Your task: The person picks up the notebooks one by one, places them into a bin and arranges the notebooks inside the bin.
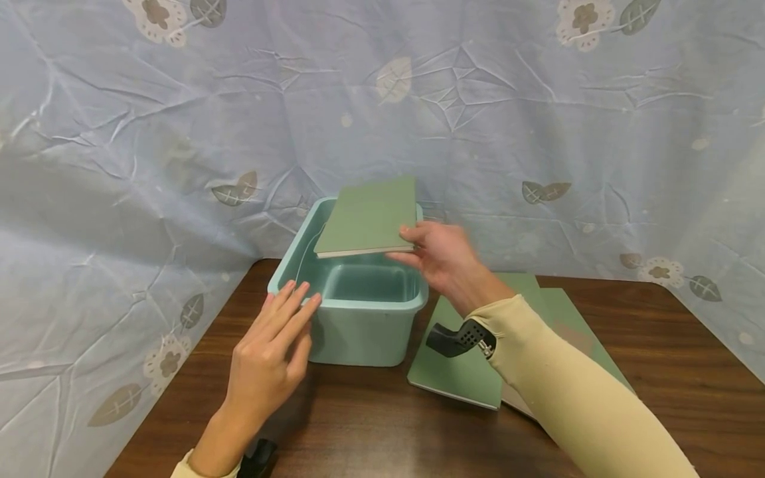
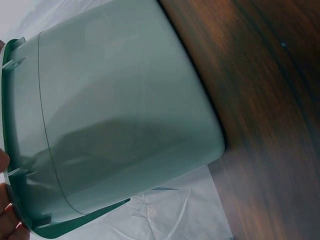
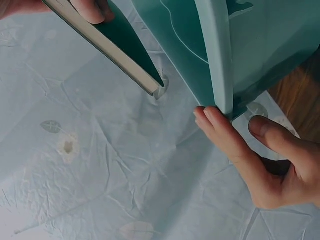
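Above the plastic bin [image 1: 358, 338], the green book [image 1: 370, 216] is probably light and stiff, best pinched near its near right corner, as the right hand [image 1: 447, 259] does, while the left hand [image 1: 267, 358] lies straight-fingered at the rim [image 1: 352, 305].

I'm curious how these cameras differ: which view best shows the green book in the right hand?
The head view: nearly the whole top cover of the green book shows, held by the right hand. The right wrist view shows its page edge and part of a cover; the left wrist view, none.
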Motion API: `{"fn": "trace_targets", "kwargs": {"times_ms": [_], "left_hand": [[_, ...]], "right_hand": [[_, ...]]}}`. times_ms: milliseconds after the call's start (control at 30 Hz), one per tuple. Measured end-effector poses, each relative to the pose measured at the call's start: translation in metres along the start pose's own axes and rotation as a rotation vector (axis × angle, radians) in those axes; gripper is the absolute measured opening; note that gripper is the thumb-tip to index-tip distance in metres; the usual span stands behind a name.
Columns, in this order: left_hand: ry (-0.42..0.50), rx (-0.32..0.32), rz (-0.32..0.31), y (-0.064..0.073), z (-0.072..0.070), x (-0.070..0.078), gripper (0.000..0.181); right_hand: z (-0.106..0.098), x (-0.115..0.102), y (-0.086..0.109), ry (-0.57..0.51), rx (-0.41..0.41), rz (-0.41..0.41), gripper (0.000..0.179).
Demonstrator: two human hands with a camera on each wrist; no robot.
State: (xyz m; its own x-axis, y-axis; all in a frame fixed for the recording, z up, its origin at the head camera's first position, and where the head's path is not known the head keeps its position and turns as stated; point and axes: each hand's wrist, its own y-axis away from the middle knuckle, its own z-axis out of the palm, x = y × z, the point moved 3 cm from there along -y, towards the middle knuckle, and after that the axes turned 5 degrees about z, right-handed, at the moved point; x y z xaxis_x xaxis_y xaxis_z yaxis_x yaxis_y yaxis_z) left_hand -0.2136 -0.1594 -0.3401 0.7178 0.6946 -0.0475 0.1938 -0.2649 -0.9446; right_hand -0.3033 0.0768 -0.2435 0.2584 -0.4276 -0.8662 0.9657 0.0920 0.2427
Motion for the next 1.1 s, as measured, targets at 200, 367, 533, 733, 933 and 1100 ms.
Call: {"fn": "trace_targets", "kwargs": {"times_ms": [200, 367, 533, 733, 933, 1100], "left_hand": [[0.01, 0.001, 0.001, 0.0, 0.0, 0.0, 0.038], [0.011, 0.0, 0.003, 0.001, 0.0, 0.0, 0.038], [0.003, 0.007, 0.01, 0.001, 0.001, -0.001, 0.038], [0.01, -0.008, 0.008, 0.001, 0.001, 0.0, 0.038], [0.013, -0.025, 0.001, 0.002, 0.002, 0.0, 0.039], [0.017, -0.019, 0.003, 0.003, 0.002, 0.0, 0.04]], "right_hand": [[0.0, 0.002, 0.001, 0.013, -0.008, 0.003, 0.041], [0.003, 0.003, 0.0, 0.012, -0.023, 0.001, 0.042], [0.004, -0.003, 0.0, 0.14, -0.034, -0.037, 0.053], [0.001, -0.011, 0.006, 0.16, -0.044, -0.036, 0.079], [0.001, -0.013, 0.012, 0.175, -0.087, -0.017, 0.074], [0.0, -0.013, 0.016, 0.199, -0.112, -0.02, 0.069]]}}
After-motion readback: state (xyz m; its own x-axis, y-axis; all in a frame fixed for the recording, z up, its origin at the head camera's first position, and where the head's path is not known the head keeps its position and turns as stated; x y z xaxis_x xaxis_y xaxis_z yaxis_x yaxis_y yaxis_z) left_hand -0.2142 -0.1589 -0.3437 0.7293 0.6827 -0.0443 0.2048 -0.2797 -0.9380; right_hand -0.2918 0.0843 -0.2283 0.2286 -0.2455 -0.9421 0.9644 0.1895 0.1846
